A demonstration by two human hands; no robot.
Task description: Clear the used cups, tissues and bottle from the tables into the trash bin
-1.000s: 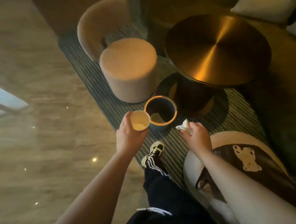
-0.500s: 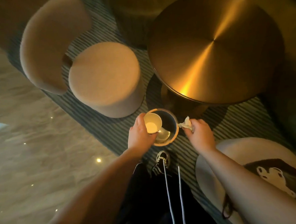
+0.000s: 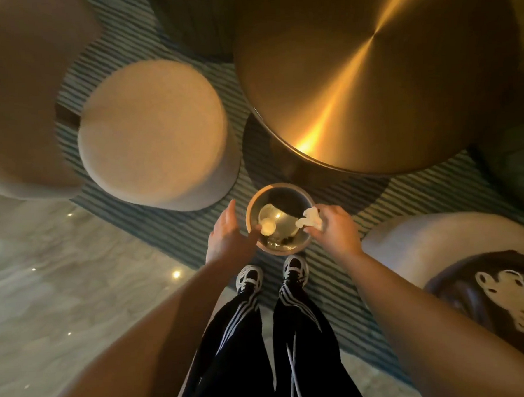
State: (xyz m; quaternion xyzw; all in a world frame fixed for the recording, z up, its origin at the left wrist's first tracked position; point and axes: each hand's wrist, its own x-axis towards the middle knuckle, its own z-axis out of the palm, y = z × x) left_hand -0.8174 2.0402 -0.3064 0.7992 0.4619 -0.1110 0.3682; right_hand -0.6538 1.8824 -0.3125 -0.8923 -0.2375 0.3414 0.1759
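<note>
A small round trash bin (image 3: 280, 189) with a pale rim stands on the striped rug just in front of my feet. A white paper cup (image 3: 268, 227) lies inside it, apart from my fingers. My left hand (image 3: 227, 235) hovers at the bin's left rim with straight, spread fingers and holds nothing. My right hand (image 3: 332, 228) is over the bin's right rim and pinches a crumpled white tissue (image 3: 310, 220) above the opening.
A round brass-coloured table (image 3: 369, 71) stands right behind the bin. A beige round stool (image 3: 154, 134) and a curved chair back (image 3: 21, 98) are at the left. A cushioned seat with a dark bag (image 3: 487, 295) is at the right. Polished stone floor lies to the left.
My left hand has let go of the paper cup, which now lies in the bin. My right hand has carried the tissue over the bin's opening. The view has moved closer, straight above the bin.
</note>
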